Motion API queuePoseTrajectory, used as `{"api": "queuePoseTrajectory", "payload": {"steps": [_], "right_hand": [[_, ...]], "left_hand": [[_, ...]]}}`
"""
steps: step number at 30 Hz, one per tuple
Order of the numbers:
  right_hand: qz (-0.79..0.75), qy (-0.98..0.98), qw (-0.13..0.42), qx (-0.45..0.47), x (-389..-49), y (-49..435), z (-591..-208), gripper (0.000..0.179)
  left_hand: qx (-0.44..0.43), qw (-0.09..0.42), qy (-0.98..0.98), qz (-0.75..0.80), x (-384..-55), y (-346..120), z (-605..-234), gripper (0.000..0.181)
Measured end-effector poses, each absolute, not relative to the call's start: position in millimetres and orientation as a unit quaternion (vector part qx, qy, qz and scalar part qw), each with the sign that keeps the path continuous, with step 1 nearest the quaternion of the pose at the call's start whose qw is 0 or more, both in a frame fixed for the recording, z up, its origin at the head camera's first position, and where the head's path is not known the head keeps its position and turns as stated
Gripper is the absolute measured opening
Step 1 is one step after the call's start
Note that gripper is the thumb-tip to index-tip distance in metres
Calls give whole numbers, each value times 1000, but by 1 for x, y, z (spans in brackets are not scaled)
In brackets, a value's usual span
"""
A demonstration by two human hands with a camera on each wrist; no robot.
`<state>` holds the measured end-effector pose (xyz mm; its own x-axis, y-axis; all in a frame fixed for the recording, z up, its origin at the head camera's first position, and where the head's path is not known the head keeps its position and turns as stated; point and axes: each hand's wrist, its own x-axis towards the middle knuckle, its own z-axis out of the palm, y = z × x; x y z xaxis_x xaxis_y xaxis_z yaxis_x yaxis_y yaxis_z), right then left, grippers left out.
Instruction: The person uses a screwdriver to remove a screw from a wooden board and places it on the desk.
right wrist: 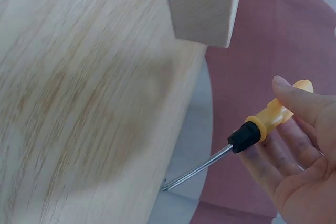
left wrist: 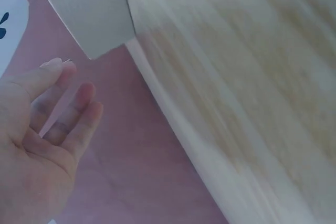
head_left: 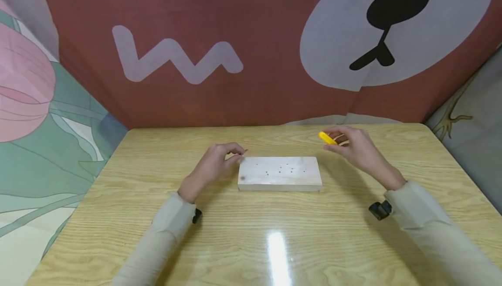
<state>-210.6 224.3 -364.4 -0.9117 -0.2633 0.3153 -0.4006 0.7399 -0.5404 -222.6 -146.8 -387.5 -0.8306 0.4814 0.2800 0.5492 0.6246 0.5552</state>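
A pale wooden block (head_left: 290,179) with several small dark marks on its top lies on the table. Just off its back left corner, my left hand (head_left: 219,159) pinches a small screw (left wrist: 67,61) between thumb and index finger, the other fingers loosely bent. To the right of the block and above the table, my right hand (head_left: 353,146) holds a screwdriver (right wrist: 270,116) by its yellow handle. A black collar joins that handle to the metal shaft, which shows fully in the right wrist view and points away from the thumb.
The light wood-grain table (head_left: 219,242) runs back to a reddish-brown cloth (head_left: 266,94) with a cartoon print. Printed cloth also hangs at the left and right sides. A black wrist device (head_left: 380,210) sits by the right sleeve.
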Motion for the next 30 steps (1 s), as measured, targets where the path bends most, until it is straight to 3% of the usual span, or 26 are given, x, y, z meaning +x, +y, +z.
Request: {"api": "queuePoseTrajectory", "payload": {"steps": [11,30], "right_hand": [[316,-927,74,189,-230,228,-375,31],[297,-937,3,185,-250,234,-392,35]], "left_hand": [[-272,48,-914,-296,-239,-154,-394,14],[-250,-43,-930,-265,-256,-159,-401,12]]}}
